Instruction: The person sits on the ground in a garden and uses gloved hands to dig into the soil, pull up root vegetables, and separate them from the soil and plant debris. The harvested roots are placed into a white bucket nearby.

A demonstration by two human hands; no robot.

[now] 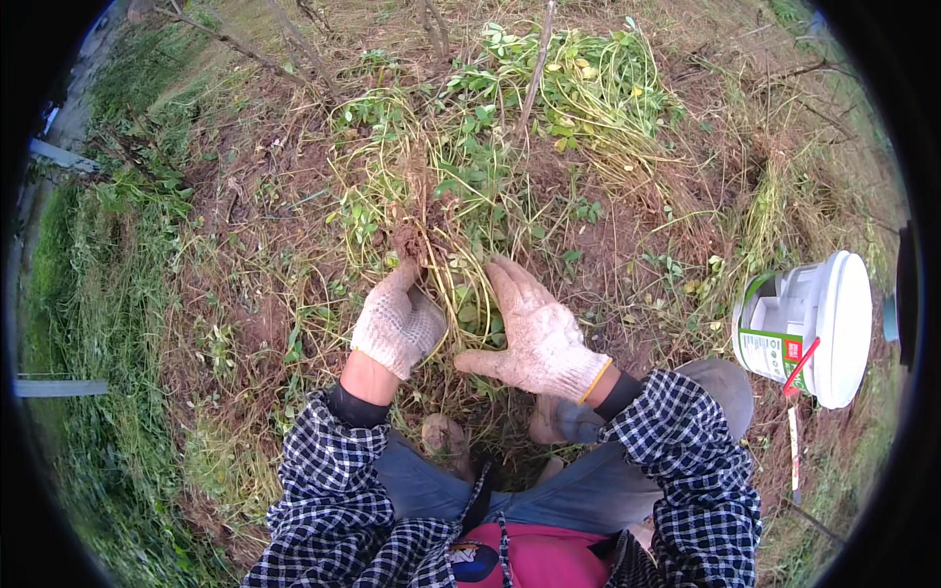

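Note:
My left hand [401, 320], in a soiled white knit glove with a dotted palm, is closed around a bunch of uprooted plants. Their yellow-green stems [443, 283] trail down between my hands. A clump of reddish soil and roots [410, 242] sticks out just beyond my left fingers. My right hand [533, 331], in a matching glove, is spread flat beside the stems with the thumb held apart and nothing in its grasp. Whether its fingertips touch the leaves [470, 309] cannot be made out.
A pile of pulled leafy plants [610, 88], which look like peanut plants, lies ahead to the right. Nearby stands a thin bare stick [537, 70]. A white lidded plastic bucket [845, 331] with a red handle is at my right. Tall grass [110, 331] borders the left.

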